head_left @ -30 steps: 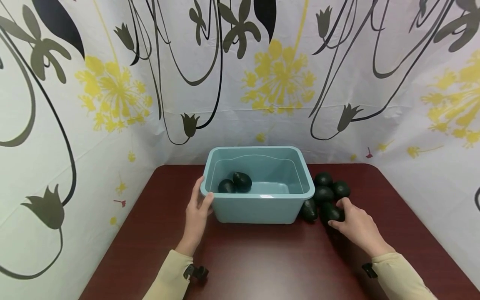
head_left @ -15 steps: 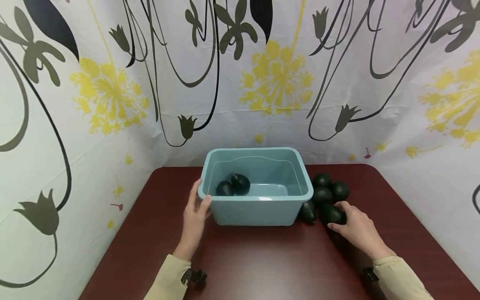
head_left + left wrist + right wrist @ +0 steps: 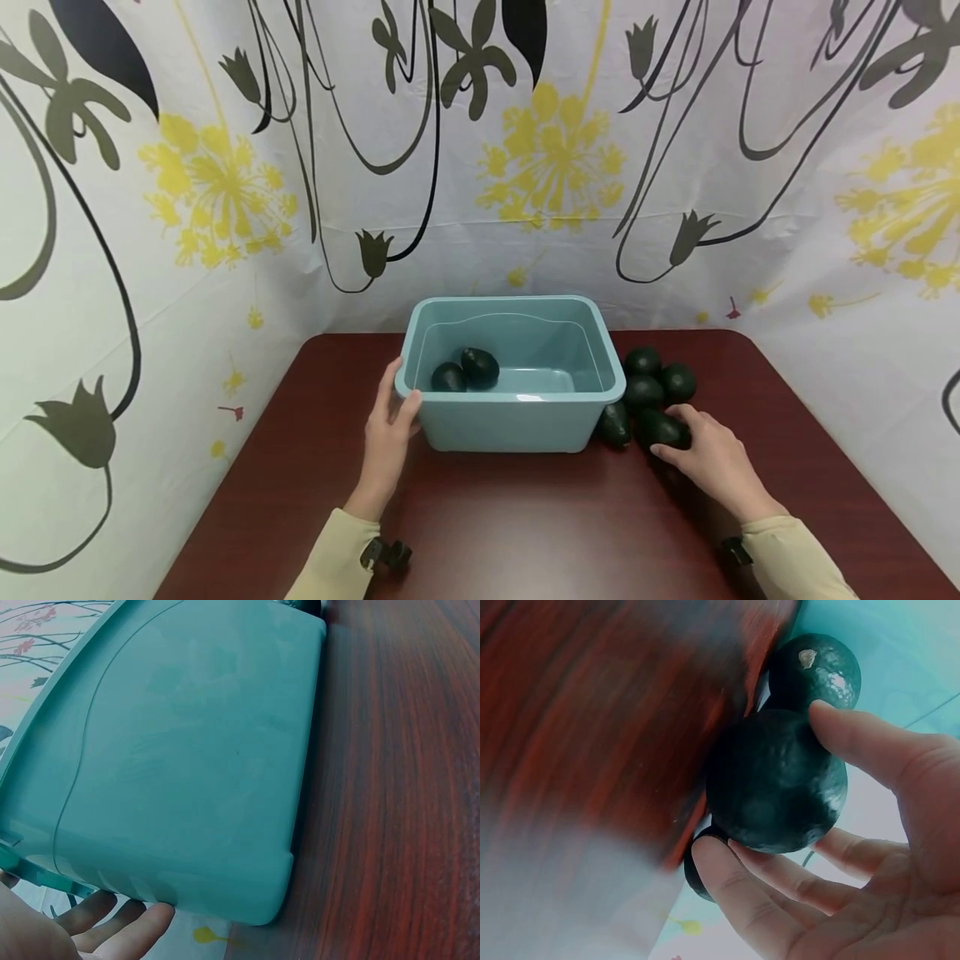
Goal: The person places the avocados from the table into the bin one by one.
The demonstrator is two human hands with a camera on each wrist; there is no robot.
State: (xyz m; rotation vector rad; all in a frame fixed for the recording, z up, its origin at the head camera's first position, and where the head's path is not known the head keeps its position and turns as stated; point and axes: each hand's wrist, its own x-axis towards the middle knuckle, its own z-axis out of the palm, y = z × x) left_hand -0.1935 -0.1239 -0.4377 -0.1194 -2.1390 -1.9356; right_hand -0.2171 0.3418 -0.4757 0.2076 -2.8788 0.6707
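Note:
A light blue plastic tub stands on the table with two dark green avocados inside at its left. My left hand holds the tub's front left corner; in the left wrist view its fingers press the outer wall below the rim. On the right, my right hand grips an avocado low at the table. The right wrist view shows thumb and fingers on opposite sides of that avocado, with other avocados just behind it.
Several more avocados lie clustered along the tub's right side, one avocado close against its front right corner. The dark red table meets a patterned cloth backdrop at the back and sides.
The head view has shifted slightly. My right fingers have settled a little farther round the avocado, which shows a slight turn. The left hand keeps its place on the tub.

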